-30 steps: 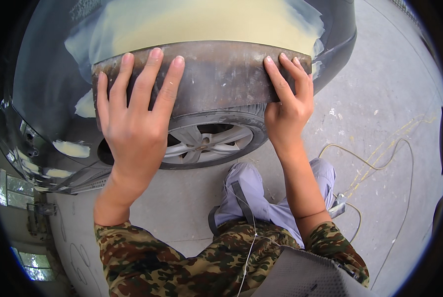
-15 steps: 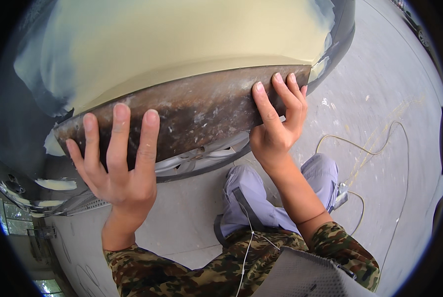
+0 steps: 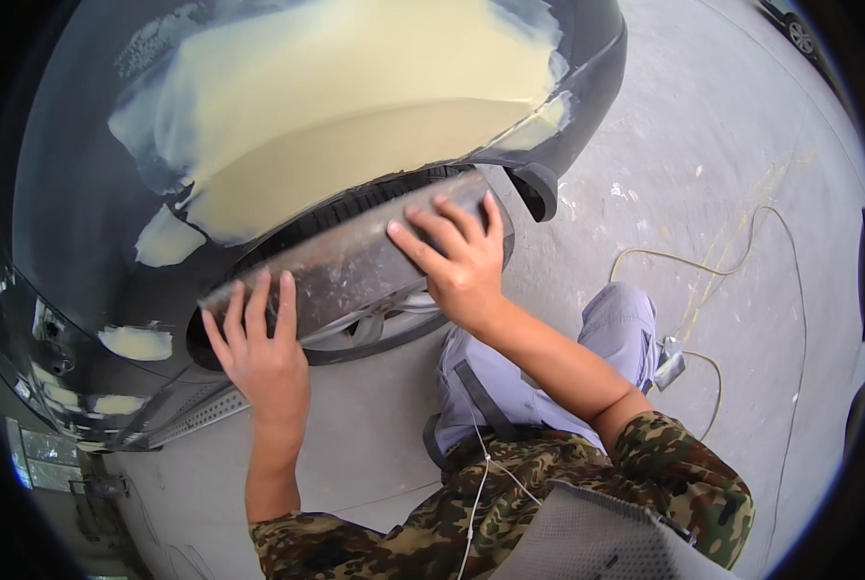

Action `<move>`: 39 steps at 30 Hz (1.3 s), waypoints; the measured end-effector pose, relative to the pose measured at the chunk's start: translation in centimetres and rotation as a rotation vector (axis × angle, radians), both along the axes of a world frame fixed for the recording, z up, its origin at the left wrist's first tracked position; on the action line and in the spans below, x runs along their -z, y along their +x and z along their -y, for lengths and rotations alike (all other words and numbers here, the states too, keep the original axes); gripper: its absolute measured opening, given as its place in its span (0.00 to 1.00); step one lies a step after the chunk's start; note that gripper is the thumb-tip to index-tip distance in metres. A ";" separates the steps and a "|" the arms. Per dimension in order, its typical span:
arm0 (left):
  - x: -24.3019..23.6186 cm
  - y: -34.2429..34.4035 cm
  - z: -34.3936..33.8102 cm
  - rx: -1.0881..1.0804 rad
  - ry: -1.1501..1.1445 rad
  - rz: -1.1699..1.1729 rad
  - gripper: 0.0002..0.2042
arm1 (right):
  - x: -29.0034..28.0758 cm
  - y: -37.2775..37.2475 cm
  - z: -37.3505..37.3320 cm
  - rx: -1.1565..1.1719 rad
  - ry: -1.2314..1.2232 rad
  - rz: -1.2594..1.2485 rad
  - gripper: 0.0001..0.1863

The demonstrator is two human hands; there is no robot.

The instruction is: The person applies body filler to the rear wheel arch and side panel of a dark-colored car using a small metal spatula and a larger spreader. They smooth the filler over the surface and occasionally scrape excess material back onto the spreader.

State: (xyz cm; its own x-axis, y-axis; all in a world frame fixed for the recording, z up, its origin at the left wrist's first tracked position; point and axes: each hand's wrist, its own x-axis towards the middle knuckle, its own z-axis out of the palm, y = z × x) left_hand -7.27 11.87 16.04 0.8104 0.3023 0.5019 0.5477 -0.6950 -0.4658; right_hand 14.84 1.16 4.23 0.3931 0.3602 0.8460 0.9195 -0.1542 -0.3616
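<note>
My left hand (image 3: 263, 353) grips the left part of a long, dark, mottled metal plate (image 3: 340, 249), fingers spread over its face. My right hand (image 3: 456, 271) holds the plate's right part, fingertips curled over the face; both thumbs are mostly out of sight. The slightly blurred plate slants in front of the car wheel (image 3: 355, 343), hiding much of it, just below the wheel-arch edge of a dark fender (image 3: 601, 68). Pale yellow filler (image 3: 336, 87) covers much of the fender, with a smooth curved band along the arch.
Smaller filler patches (image 3: 134, 341) mark the dark panel at the left. A cord (image 3: 645, 253) and a grey metal object (image 3: 671, 365) lie on the concrete floor (image 3: 713, 116) beside my bent right leg (image 3: 616, 338). Another car's wheel (image 3: 801, 37) shows at the top right.
Both hands have moved the plate down from along the filler's edge to in front of the wheel, tilting it up to the right. More of the arch and tyre tread now shows.
</note>
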 end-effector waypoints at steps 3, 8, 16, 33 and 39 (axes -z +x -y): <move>0.5 -3.2 4.0 0.009 -0.130 0.000 0.31 | -0.4 -2.0 2.8 -0.088 -0.024 0.088 0.22; 0.8 -4.9 8.0 -0.027 -0.318 -0.066 0.28 | -0.9 -2.9 6.3 -0.220 -0.228 0.105 0.21; 4.0 2.6 8.9 0.177 -0.456 -0.225 0.28 | 0.4 -0.5 11.1 -0.194 -0.508 0.048 0.17; 12.7 8.1 8.8 0.301 -1.397 1.000 0.31 | 13.4 7.2 29.3 0.099 0.147 -0.443 0.14; 17.4 8.1 8.8 0.291 -1.854 0.786 0.29 | 37.6 8.5 50.4 1.266 0.029 -1.366 0.28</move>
State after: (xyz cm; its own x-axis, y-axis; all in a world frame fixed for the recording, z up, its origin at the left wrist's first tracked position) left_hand 0.82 3.03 -1.39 0.7253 0.6884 0.0005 0.0435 -0.0466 0.9980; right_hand 23.36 -49.29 -33.38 0.7094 -0.6600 -0.2472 -0.6158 -0.4099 -0.6728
